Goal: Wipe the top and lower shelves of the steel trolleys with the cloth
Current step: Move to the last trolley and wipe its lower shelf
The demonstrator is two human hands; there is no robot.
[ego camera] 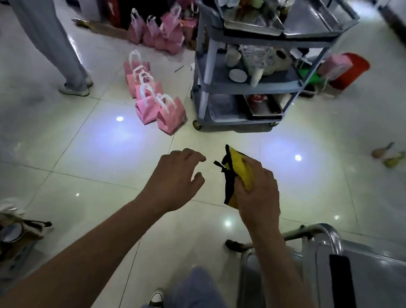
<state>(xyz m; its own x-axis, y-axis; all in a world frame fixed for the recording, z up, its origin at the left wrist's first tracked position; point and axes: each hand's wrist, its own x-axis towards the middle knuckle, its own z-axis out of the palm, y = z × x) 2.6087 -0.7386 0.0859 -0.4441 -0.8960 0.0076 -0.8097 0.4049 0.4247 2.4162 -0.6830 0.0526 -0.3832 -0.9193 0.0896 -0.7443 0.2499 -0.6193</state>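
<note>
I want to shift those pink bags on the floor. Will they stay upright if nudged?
The pink bags look like thin paper, so probably light and easily tipped. Several already lean on each other, so nudging one would likely topple its neighbours.

Two trolleys [257, 59] [371, 284], one yellow cloth [241, 175], two hands [176, 178] [259, 195], one red bucket [351, 70], many pink bags [152, 98]

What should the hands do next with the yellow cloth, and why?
Probably bring the yellow cloth down onto the steel trolley at lower right. The right hand already holds the cloth bunched over the floor, touching no shelf, and that trolley's top is nearest. The left hand is open and free to steady it.
</note>
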